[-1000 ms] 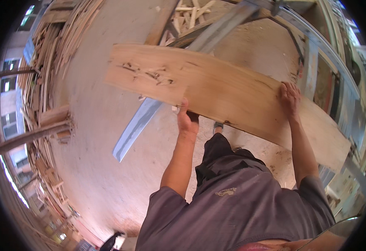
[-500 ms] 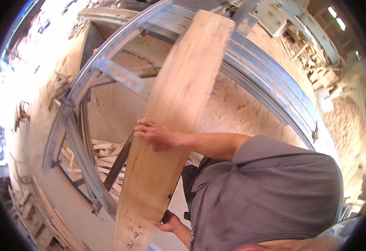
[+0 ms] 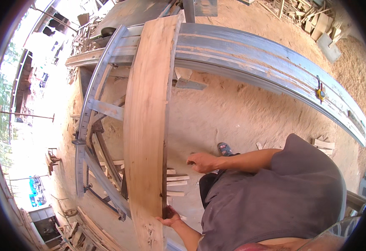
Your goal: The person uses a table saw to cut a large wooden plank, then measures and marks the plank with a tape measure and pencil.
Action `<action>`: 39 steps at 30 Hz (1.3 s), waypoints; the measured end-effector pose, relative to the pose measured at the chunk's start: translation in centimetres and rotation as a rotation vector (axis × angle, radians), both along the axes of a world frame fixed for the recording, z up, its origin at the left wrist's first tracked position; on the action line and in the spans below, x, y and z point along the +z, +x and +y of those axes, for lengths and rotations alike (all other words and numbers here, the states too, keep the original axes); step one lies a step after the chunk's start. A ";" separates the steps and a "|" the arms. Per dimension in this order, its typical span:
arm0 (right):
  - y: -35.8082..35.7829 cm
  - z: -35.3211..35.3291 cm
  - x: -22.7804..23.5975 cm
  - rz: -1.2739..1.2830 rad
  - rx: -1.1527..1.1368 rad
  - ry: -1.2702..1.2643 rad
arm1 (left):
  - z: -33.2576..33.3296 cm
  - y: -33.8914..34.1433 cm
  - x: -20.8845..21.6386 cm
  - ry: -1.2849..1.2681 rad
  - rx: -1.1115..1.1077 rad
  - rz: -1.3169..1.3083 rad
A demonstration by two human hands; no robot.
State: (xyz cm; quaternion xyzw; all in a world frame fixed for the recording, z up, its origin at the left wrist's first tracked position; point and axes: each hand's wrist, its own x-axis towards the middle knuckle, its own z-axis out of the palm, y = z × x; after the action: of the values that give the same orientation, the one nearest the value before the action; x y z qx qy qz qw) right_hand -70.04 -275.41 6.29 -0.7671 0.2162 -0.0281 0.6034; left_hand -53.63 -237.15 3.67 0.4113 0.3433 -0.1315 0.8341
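Note:
A long, thick wooden plank (image 3: 147, 113) runs from the far side toward me. Its far end rests over a metal machine table (image 3: 250, 52), and its middle passes over a metal frame (image 3: 109, 109). My left hand (image 3: 170, 216) grips the plank's edge at the near end, thumb on top and the other fingers hidden below. Between the plank and my body hovers my right hand (image 3: 201, 162), touching no part of the wood. Its fingers are curled, and whether anything is inside them does not show.
A yellow tape measure (image 3: 320, 93) lies on the machine table at the right. Cut wood strips (image 3: 176, 183) are on the floor beneath the plank. More offcuts (image 3: 319, 23) are heaped at the far right, and long timber (image 3: 93, 230) lies at the near left.
My right hand has come off the plank's face and drawn back toward my body. The plank appears more upright in view as the view turned. My left hand keeps its grip.

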 end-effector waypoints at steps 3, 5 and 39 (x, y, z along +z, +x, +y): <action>-4.0 -0.4 -0.4 0.096 -0.024 0.021 | 1.0 -2.0 1.5 0.155 0.118 0.027; -6.2 0.2 -2.2 0.160 -0.081 -0.002 | 6.6 -1.9 0.7 0.142 0.329 0.179; -0.7 49.2 -2.4 0.309 0.145 0.873 | 40.7 2.5 6.5 0.355 -0.534 -0.229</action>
State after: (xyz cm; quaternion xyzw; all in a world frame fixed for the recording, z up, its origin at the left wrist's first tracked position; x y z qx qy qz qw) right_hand -70.77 -226.22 3.91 -0.4500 0.2411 0.2221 0.8307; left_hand -51.14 -196.48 10.13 0.6376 0.1448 -0.2365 0.7188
